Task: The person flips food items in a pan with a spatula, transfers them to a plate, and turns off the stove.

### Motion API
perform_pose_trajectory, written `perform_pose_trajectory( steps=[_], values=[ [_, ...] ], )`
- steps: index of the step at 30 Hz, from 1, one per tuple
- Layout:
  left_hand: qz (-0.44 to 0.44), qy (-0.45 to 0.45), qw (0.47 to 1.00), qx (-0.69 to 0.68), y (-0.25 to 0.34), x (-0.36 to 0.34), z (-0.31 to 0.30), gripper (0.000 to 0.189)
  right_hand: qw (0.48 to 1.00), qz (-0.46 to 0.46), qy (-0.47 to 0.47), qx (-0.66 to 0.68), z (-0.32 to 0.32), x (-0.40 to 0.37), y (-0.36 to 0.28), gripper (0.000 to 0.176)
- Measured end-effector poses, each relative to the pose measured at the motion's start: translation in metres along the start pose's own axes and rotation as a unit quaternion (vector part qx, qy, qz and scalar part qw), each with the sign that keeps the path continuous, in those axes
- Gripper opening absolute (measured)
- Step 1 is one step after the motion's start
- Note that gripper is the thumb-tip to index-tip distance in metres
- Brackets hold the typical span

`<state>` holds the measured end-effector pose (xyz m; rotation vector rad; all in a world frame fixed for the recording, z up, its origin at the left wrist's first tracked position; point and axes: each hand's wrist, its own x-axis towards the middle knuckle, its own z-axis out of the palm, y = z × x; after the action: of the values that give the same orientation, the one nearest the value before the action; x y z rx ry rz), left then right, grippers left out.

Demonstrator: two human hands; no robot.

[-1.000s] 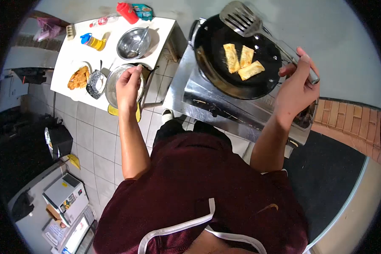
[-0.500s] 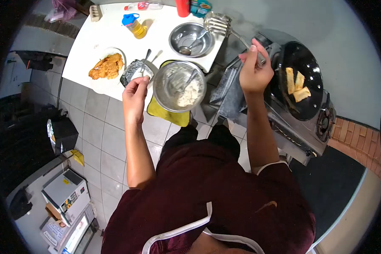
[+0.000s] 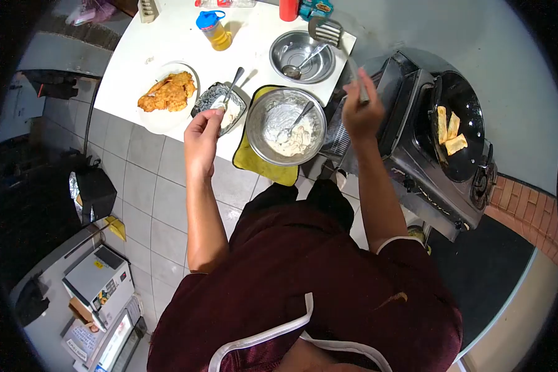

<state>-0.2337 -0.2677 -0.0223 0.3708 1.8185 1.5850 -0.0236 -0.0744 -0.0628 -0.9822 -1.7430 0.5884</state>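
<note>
My right hand (image 3: 362, 115) grips the handle of a slotted spatula (image 3: 324, 31), whose head is raised over the table's right corner. Several golden rolls (image 3: 456, 144) lie in the black frying pan (image 3: 467, 170) on the stove, to the right of that hand. My left hand (image 3: 203, 139) is closed, thumb and fingertips pinched together; anything between them is too small to make out. Just beyond its fingertips sits a small dark dish (image 3: 240, 111) with white contents and a spoon (image 3: 233, 84). Beside it, a steel bowl (image 3: 254, 133) contains pale batter and another spoon (image 3: 296, 119).
On the white table (image 3: 127, 68) stand a plate (image 3: 158, 127) of fried food, a blue-capped oil bottle (image 3: 216, 32) and a second steel bowl (image 3: 278, 53) with a ladle. A yellow-green cloth (image 3: 266, 170) hangs over the front edge. The gas stove (image 3: 415, 167) is at right.
The view has shifted, so table and stove appear farther right. My right hand, with the spatula, has moved left away from the pan. My left hand stays pinched near the small dish.
</note>
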Motion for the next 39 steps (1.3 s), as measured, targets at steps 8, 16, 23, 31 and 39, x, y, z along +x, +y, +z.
perform_pose_trajectory(
  steps=[8,16,23,31,39],
  values=[
    [0.006,-0.013,1.000,0.006,0.000,0.000,-0.001,0.017,0.972,-0.176,-0.139,-0.068,0.003,-0.022,0.034,0.037],
    [0.001,-0.021,1.000,0.010,-0.001,0.001,0.001,0.018,0.963,-0.206,-0.164,-0.058,-0.010,-0.024,0.028,0.031],
    [0.004,-0.028,1.000,-0.002,-0.001,-0.001,0.002,0.017,0.957,-0.212,-0.191,-0.057,-0.014,-0.031,0.028,0.044],
    [0.005,-0.035,0.999,-0.003,0.001,0.002,0.005,0.017,0.963,-0.185,-0.185,-0.060,-0.015,-0.027,0.022,0.039],
    [0.004,-0.053,0.998,-0.013,0.005,0.005,0.013,0.016,0.995,0.075,-0.039,0.055,-0.022,-0.016,-0.003,0.027]
  ],
)
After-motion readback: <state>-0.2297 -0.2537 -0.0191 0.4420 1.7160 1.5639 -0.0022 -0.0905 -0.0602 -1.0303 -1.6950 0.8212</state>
